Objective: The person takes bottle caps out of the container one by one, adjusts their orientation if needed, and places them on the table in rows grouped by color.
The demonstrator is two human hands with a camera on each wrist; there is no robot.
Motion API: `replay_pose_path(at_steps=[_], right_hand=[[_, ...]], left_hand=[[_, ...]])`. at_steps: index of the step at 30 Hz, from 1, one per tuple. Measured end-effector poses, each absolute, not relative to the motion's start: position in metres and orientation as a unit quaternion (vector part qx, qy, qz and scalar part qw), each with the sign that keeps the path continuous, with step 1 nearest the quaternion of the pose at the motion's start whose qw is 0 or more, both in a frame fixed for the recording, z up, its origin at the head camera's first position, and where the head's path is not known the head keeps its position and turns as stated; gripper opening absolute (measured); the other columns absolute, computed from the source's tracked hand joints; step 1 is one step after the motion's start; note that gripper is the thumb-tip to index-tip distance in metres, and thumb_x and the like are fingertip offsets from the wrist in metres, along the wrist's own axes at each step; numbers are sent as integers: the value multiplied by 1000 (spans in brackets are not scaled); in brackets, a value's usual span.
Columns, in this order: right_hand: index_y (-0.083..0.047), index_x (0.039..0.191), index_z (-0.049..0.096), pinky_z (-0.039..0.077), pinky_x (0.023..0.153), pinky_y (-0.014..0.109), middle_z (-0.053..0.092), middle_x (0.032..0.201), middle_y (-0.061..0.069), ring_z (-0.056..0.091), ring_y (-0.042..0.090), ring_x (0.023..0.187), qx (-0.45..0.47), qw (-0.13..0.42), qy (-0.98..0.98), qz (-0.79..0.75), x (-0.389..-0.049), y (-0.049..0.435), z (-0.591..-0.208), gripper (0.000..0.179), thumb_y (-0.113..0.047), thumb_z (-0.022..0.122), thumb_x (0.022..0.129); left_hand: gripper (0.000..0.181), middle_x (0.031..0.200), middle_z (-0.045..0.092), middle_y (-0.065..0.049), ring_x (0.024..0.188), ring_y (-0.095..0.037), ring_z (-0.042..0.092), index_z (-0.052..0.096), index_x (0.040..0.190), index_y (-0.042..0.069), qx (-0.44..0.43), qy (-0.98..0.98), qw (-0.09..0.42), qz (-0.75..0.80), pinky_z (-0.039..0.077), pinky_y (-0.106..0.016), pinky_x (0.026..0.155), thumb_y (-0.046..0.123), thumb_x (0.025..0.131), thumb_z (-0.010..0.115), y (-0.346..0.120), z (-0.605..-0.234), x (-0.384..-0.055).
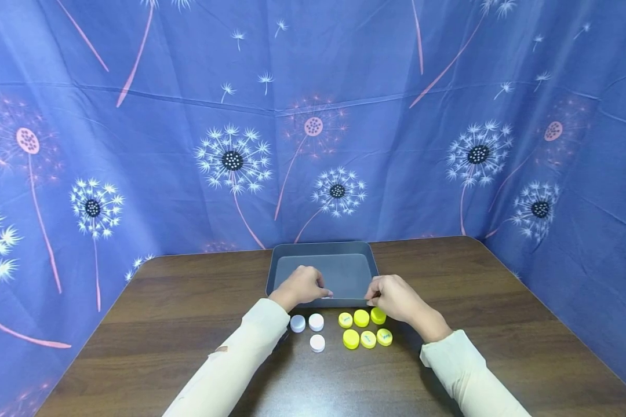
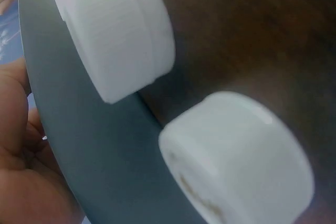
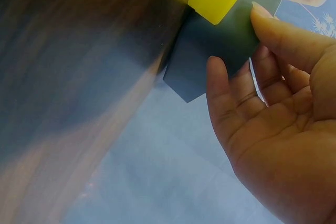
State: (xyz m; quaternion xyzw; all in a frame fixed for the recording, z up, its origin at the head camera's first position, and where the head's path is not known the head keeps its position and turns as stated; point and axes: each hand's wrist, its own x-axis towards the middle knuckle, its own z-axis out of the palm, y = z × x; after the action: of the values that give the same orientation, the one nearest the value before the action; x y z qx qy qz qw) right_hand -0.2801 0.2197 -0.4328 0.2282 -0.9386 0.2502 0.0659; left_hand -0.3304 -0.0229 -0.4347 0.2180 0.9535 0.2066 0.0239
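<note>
My left hand [image 1: 298, 286] reaches over the front of the shallow grey tray [image 1: 346, 248], fingers curled, pinching a small white thing that looks like a bottle cap [image 1: 327, 297]; mostly it is hidden. At the tray's front right corner is my right hand [image 1: 396, 296], its thumb overlapping the rim in the right wrist view. Whether it pinches that rim cannot be told. White bottle caps [image 1: 316, 322] stand on the table below my left hand, two large in the left wrist view [image 2: 236, 150]. Several yellow bottle caps [image 1: 361, 318] form two rows beside my right hand.
The brown wooden table [image 1: 198, 301] runs out on both sides of the tray. A blue cloth [image 1: 396, 174] with dandelion prints hangs behind the table and along its sides. My left sleeve [image 1: 240, 353] passes close to the white caps.
</note>
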Motion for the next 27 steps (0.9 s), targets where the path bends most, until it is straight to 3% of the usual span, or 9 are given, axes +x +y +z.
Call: replay_pose_path(at_steps=[7,16,23,27], right_hand=[[-14,76,77,57,83,40,65,78,-10,67,16,86,224,67,-939,252,-280,217,-431,18,4,75,82],[-15,76,77,54,92,44,65,79,-11,68,20,94,212,60,-942,254,-280,216,-431,20,4,75,82],[-14,77,77,57,82,37,66,80,-10,67,16,88,215,60,-942,253,-279,217,-432,18,3,75,83],[-13,77,77,57,75,33,66,80,-9,65,13,83,214,59,-941,255,-279,217,-431,17,3,75,83]], left_hand=[[28,66,62,7,63,-9,55,75,82,12,209,956,29,203,47,-24,57,41,85,78,-20,-436,-331],[28,58,57,6,57,-9,48,67,67,16,204,955,35,214,39,-23,52,35,84,79,-20,-437,-331],[36,49,46,9,50,-6,39,60,58,17,212,954,33,211,31,-23,47,31,85,80,-22,-437,-331],[33,51,48,7,51,-8,41,61,59,17,208,952,37,220,32,-24,47,27,84,80,-24,-436,-330]])
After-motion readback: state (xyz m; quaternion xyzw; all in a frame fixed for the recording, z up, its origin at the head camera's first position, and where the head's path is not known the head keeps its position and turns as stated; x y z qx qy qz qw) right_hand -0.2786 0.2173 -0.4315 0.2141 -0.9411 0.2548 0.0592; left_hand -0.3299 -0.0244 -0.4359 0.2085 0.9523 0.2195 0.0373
